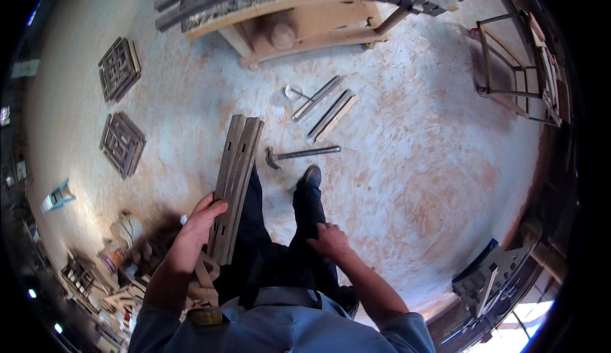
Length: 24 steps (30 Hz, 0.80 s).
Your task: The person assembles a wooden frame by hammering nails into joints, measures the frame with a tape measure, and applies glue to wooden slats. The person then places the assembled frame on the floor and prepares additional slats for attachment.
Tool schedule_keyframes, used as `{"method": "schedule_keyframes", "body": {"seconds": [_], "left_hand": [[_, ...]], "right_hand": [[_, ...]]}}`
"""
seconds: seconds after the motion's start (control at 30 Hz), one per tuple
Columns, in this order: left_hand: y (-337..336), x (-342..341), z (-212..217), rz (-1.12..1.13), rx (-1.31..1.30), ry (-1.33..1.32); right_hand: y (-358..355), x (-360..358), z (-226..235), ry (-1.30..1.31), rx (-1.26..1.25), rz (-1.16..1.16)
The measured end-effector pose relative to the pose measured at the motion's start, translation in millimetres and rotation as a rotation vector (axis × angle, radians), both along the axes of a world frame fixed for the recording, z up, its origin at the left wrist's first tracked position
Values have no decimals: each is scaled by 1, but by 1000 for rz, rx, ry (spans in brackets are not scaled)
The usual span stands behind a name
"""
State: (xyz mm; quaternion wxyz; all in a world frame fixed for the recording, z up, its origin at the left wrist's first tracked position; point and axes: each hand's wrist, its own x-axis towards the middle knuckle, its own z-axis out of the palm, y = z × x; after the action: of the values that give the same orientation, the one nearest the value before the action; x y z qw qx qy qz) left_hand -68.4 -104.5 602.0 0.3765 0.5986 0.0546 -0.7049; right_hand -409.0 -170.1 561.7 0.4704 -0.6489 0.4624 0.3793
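A hammer [299, 154] lies on the pale, dusty floor [414, 162]. Just past it lie two pairs of flat wood strips [324, 106], side by side. A small round cup [293, 92] sits next to them. A wooden bench [299, 15] stands at the top with dark boards on it. Two square grids [119, 106] lie on the left, one above the other. A metal frame [515, 73] stands on the right.
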Motion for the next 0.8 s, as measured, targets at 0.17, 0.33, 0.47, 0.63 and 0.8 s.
{"method": "schedule_keyframes", "body": {"seconds": [0.17,0.33,0.47,0.63,0.8], "left_hand": [[21,-63,1,-7,-11,-252],[28,-79,-12,256,52,-145],[28,-71,-23,403,-43,74],[28,-67,-65,326,48,-235],[31,-53,-117,388,39,-177]], "right_hand": [[36,-97,-35,-42,28,199],[35,-132,-56,-423,371,269],[50,-130,-49,-223,986,-79],[117,-68,-167,-293,885,-355],[153,24,-165,-275,974,446]]}}
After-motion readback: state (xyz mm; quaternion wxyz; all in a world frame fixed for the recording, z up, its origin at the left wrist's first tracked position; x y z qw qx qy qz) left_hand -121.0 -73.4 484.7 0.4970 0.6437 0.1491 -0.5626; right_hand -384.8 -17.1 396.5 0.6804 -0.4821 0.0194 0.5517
